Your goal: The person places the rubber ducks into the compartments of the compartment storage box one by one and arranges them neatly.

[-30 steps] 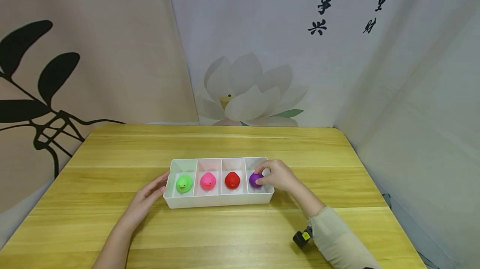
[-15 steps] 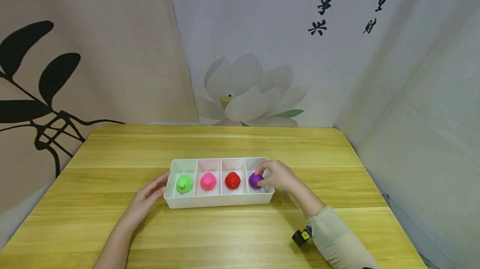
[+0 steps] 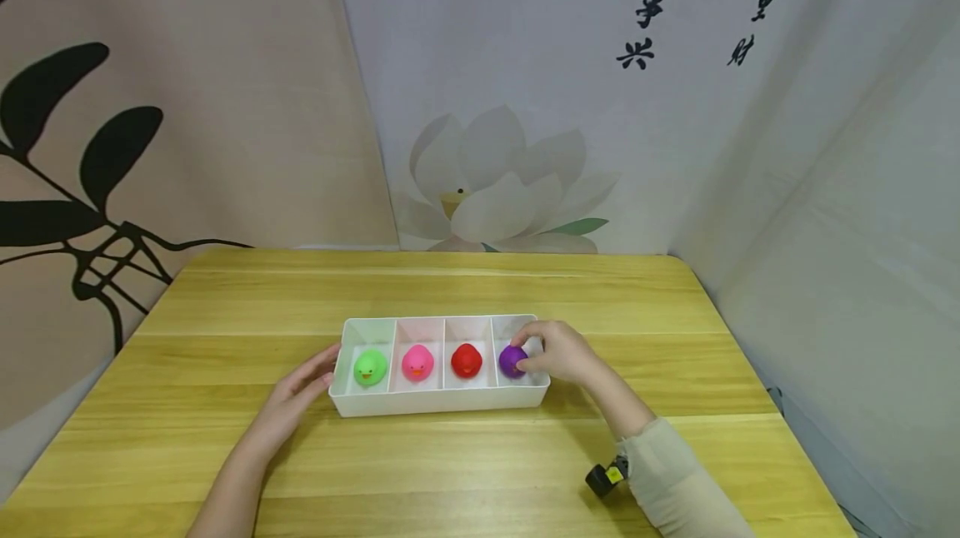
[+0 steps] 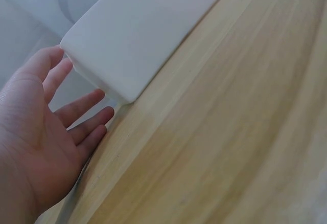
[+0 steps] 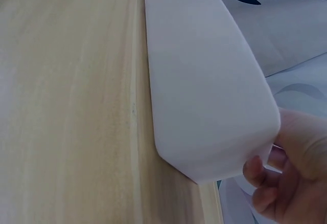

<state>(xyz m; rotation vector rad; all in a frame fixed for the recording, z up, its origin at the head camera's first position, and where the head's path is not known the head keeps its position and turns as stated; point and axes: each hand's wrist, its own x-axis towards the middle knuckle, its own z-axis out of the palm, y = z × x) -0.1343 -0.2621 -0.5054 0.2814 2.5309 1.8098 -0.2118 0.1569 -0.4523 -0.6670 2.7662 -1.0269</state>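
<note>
A white tray (image 3: 442, 402) with a row of compartments stands on the wooden table. Its compartments hold a green toy duck (image 3: 370, 367), a pink toy duck (image 3: 417, 363), a red toy duck (image 3: 467, 361) and, at the right end, a purple toy duck (image 3: 511, 361). My right hand (image 3: 564, 352) reaches over the tray's right end and pinches the purple duck between thumb and finger; the other fingers curl outside the end wall in the right wrist view. With fingers fairly straight, my left hand (image 3: 296, 388) touches the tray's left end. The tray wall (image 4: 133, 35) hides the ducks from both wrist views.
The wooden table (image 3: 420, 480) extends around the tray on every side. Behind it hangs a pale printed curtain (image 3: 510, 38), with another curtain (image 3: 847, 213) along the right. A small black device (image 3: 604, 476) sits at the right sleeve's cuff.
</note>
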